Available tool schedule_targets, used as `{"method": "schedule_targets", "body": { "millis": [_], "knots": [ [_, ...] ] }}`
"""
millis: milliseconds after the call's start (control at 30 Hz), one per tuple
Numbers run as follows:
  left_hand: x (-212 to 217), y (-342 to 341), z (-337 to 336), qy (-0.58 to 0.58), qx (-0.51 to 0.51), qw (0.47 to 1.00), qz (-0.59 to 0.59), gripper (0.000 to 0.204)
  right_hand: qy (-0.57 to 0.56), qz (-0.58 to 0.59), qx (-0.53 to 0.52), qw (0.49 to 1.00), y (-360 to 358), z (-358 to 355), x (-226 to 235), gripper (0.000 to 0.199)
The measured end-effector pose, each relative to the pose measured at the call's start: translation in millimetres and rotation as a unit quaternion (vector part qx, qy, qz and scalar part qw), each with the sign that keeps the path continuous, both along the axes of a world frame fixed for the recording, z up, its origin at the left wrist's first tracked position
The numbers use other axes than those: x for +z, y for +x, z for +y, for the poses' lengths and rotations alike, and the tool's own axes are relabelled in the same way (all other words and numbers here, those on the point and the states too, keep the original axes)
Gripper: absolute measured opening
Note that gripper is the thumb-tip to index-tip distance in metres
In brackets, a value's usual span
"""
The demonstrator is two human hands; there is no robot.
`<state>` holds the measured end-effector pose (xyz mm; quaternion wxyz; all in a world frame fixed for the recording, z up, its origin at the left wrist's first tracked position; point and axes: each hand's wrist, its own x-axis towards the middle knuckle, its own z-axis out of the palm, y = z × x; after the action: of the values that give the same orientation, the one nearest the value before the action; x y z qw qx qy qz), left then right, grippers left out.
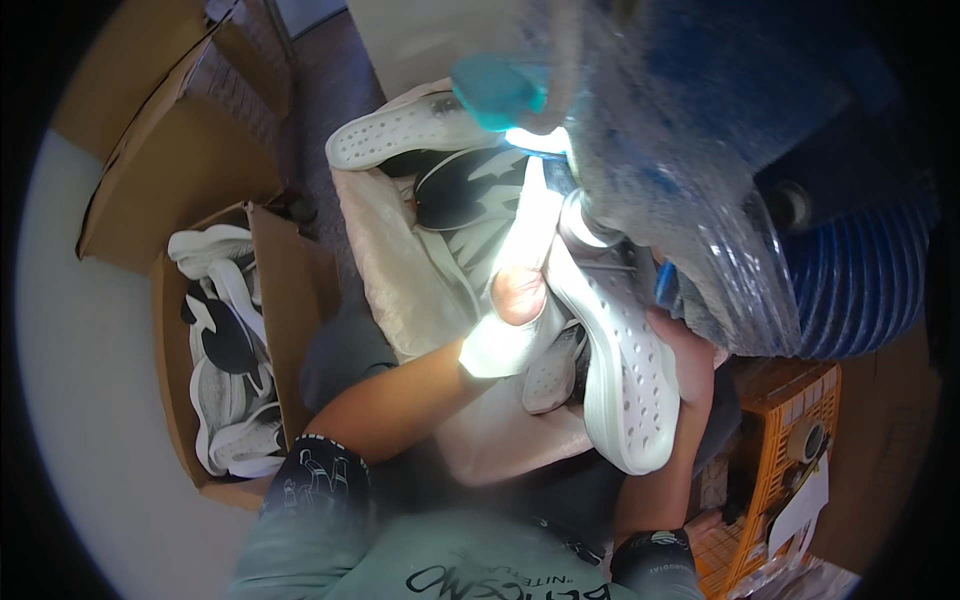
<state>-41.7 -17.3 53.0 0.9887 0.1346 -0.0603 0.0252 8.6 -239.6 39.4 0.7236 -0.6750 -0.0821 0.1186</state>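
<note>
A white shoe sole (pixel 625 385) with rows of small holes is held at a slant below the blue machine (pixel 680 150). Its upper end is beside a round metal wheel or spindle (pixel 590 222), under a bright lamp (pixel 538 140). My right hand (pixel 688 358) grips the sole's right edge, fingers partly hidden behind it. My left hand (pixel 520 295), in a white covering that leaves some skin bare, closes on the sole's upper left side; glare washes out its fingertips. Beneath my hands, a cloth-lined bin (pixel 390 265) holds more white soles (pixel 410 135) and black-and-white pieces (pixel 460 195).
On the left, a cardboard box (pixel 290 300) holds several white soles or shoe parts (pixel 225 385), with larger cartons (pixel 180 150) behind. At right are a ribbed blue hose (pixel 860 285) and an orange crate (pixel 800 395) bearing a tape roll (pixel 806 440).
</note>
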Motion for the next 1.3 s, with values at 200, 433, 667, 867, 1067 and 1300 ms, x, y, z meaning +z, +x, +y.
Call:
{"method": "schedule_targets", "body": {
  "millis": [200,433,667,867,1067,1300],
  "knots": [
    [-16.6,-0.4,-0.5,0.038,0.034,0.999,0.004,0.051,-0.018,-0.054,0.039,0.998,12.9,17.1,-26.2,0.030],
    [-26.9,6.5,10.7,0.078,0.087,0.993,-0.023,0.057,0.109,-0.113,0.118,0.981,50.9,60.6,-33.3,0.030],
    [-35.5,30.3,22.9,0.127,0.146,0.977,-0.086,0.066,0.176,-0.076,0.038,0.981,94.9,97.3,-13.9,0.034],
    [-21.6,51.8,30.2,0.181,0.176,0.962,-0.103,0.076,0.229,-0.035,-0.019,0.973,104.5,109.9,-5.0,0.037],
    [-7.8,31.2,21.3,0.102,0.145,0.982,-0.062,0.046,0.282,0.020,-0.082,0.956,78.5,97.9,-11.3,0.041],
    [-2.1,23.3,11.3,0.011,0.096,0.992,0.078,0.026,0.323,0.126,-0.234,0.908,47.9,5.9,-17.7,0.046]
  ]
}}
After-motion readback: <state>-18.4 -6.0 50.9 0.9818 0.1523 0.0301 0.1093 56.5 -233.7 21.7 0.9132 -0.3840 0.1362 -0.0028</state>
